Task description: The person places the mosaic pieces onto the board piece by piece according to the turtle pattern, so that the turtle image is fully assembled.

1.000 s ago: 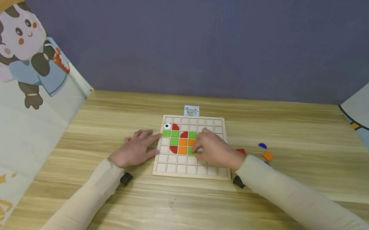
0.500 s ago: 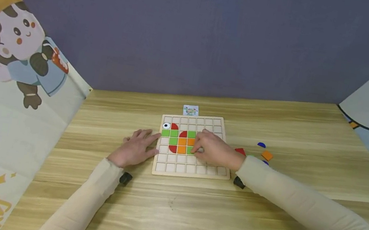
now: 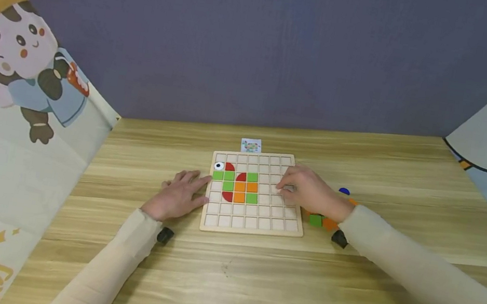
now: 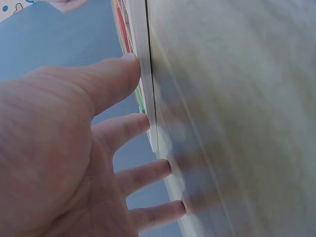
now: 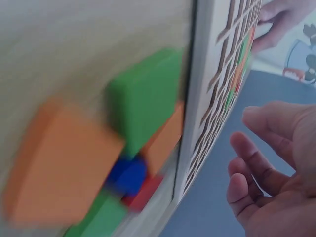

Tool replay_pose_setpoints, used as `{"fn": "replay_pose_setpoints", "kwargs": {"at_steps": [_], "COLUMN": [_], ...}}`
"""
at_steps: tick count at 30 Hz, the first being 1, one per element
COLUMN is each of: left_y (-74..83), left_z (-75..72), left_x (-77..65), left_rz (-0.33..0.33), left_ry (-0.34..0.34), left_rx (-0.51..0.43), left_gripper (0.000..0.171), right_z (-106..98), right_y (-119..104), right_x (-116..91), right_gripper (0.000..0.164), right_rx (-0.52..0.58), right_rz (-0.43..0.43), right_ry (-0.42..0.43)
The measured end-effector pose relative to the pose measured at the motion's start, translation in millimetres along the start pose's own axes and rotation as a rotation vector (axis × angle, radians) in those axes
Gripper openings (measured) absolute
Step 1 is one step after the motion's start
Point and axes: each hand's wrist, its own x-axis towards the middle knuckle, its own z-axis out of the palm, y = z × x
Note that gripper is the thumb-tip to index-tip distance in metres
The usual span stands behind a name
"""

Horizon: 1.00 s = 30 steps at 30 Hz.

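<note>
On the table lies a wooden grid board (image 3: 251,223). Its left part bears green squares (image 3: 227,186), orange squares (image 3: 239,197), red quarter-round pieces (image 3: 241,177) and a white eye piece (image 3: 219,165). My left hand (image 3: 177,197) rests with spread fingers at the board's left edge; in the left wrist view, the thumb (image 4: 116,79) and index finger touch the side of its frame. Above the board's right side is my right hand (image 3: 311,189), fingers loosely bent. A gap shows between thumb and fingertips in the right wrist view, with nothing held.
Right of the board lie loose pieces: a green one (image 5: 148,94), an orange one (image 5: 64,163), a blue one (image 5: 127,175) and a red one (image 5: 143,192). A small picture card (image 3: 251,145) lies behind the board. A dark wall (image 3: 259,49) stands at the table's back.
My right hand has left the lower green square and moved right across the board. That square now shows fully in its cell. The left hand has stayed in place.
</note>
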Motion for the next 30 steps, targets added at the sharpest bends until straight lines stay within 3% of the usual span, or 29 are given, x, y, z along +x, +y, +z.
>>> {"fn": "replay_pose_setpoints", "kwargs": {"at_steps": [18,30], "left_y": [0.0,1.1], "left_z": [-1.8,-2.7], "left_x": [-2.1,-3.4], "left_rz": [0.003,0.012], "left_ry": [-0.008,-0.009], "left_rx": [-0.02,-0.029], "left_gripper": [0.061,0.061], "right_z": [-33.9,-35.4], "right_y": [44.7,53.4], "right_x": [-47.2,-66.5], "right_gripper": [0.017,0.013], "right_rx": [-0.048,-0.102], "right_rz": [0.182,0.109], "right_ry": [0.02,-0.003]}}
